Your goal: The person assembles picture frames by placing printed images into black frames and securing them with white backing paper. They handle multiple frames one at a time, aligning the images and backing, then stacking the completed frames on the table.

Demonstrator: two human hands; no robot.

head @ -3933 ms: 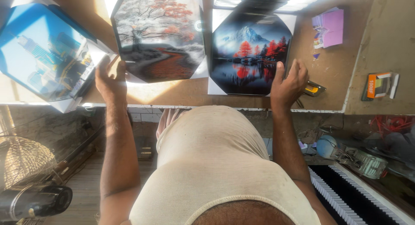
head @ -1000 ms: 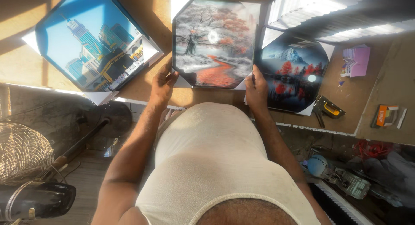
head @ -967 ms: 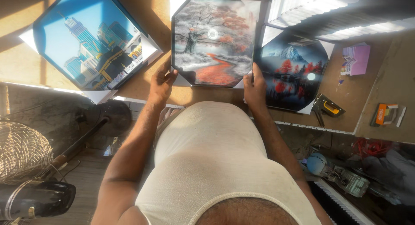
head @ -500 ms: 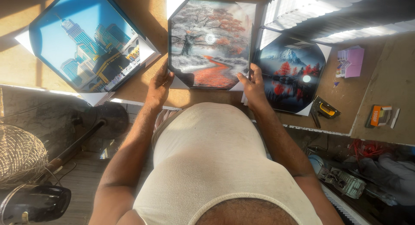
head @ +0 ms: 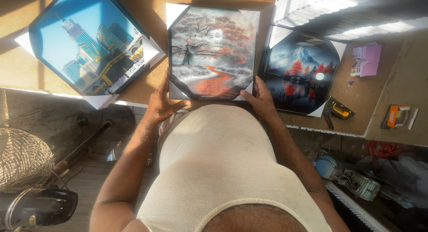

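A framed picture of a grey-and-orange tree beside a red path (head: 209,51) lies on the brown worktable (head: 147,85) in front of me, with white cardboard corner guards. My left hand (head: 161,106) grips its lower left corner. My right hand (head: 261,100) grips its lower right corner. The picture lies nearly square to me, between two other framed pictures.
A blue city-skyline picture (head: 91,47) lies at the left, a night mountain-lake picture (head: 303,73) at the right. A yellow-and-black staple gun (head: 338,110), pink paper pads (head: 368,59) and an orange box (head: 394,116) lie further right. A wire fan (head: 22,158) stands lower left.
Both hands, earlier apart on the table edge, have closed on the tree picture's lower corners. The picture has been turned squarer to me, and the view has shifted slightly.
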